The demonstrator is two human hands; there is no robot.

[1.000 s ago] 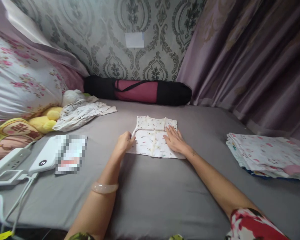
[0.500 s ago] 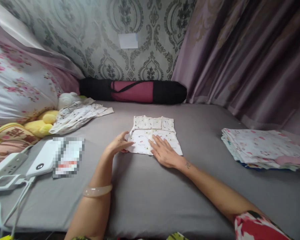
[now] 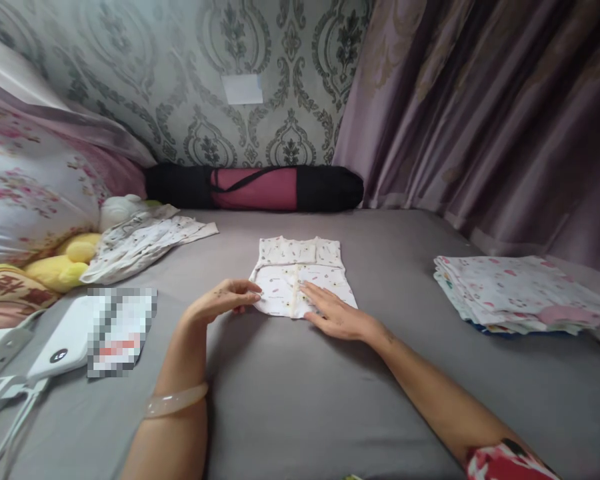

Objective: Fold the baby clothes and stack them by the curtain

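Observation:
A small white printed baby shirt (image 3: 275, 287) lies flat on the grey bed sheet in front of me, its upper part folded into a band and a cream strip running down its middle. My left hand (image 3: 225, 298) is at the shirt's left edge, thumb and fingers closed together on the cloth there. Stretched flat, my right hand (image 3: 335, 312) rests on the lower right part of the shirt with its fingers spread a little. The palm side of both hands is hidden.
A stack of folded printed clothes (image 3: 520, 293) sits on the right. At left lie a crumpled printed garment (image 3: 145, 243), yellow plush toys (image 3: 60, 263), a white power bank (image 3: 65, 337) and a power strip (image 3: 3, 350) with cables. A black and maroon long bag (image 3: 255, 189) lies along the wall.
The view has shifted slightly. My right hand has slid a little toward the shirt's lower right edge, uncovering more of the middle strip. My left hand stays at the left edge.

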